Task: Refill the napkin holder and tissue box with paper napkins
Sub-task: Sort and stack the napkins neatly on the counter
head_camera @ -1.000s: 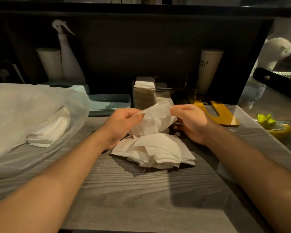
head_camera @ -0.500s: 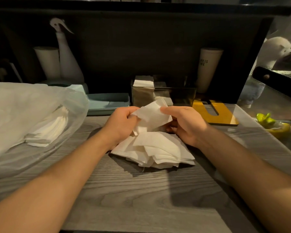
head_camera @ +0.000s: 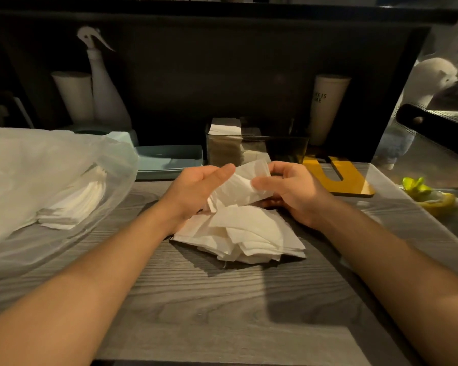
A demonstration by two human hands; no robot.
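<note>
2 hands [head_camera: 249, 191] around napkin [head_camera: 239, 188]

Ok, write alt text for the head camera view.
Both hands, left hand and right hand, hold one white napkin above a loose napkin pile on a grey wooden table. Behind stands a clear napkin holder, partly filled; a plastic bag of napkins lies left.

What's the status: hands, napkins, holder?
Left hand and right hand both gripping one napkin. Loose pile beneath. Holder part filled, unobstructed.
</note>
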